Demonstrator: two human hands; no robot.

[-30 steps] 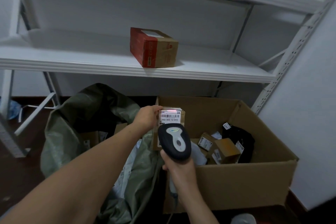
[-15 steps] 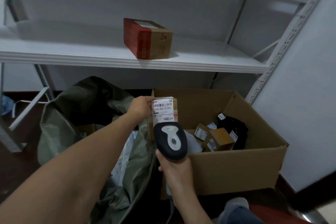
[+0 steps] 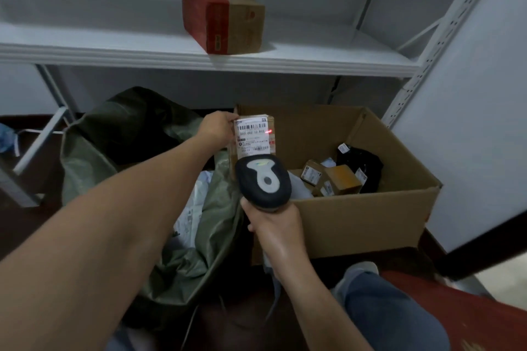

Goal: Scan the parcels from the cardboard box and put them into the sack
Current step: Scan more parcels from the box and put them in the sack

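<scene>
My left hand (image 3: 218,128) grips a small brown parcel (image 3: 253,135) upright, its white barcode label facing me. A red scan dot glows at the label's right edge. Just below it, my right hand (image 3: 273,224) holds a black and grey barcode scanner (image 3: 263,181) aimed up at the label. The parcel hovers over the left wall of the open cardboard box (image 3: 356,222), which holds several small brown and black parcels (image 3: 339,179). The green sack (image 3: 114,157) gapes open to the left, with pale packets (image 3: 191,208) inside.
A white metal shelf (image 3: 142,51) runs above the sack and box, carrying a red and brown carton (image 3: 222,18). The shelf's perforated upright (image 3: 422,65) stands right of the box, beside a white wall. My jeans-clad knee (image 3: 382,308) is at bottom right.
The view has tilted down and shifted. The parcel's label has turned to face me fully, and the red scan light has moved from the label's top to its right edge.
</scene>
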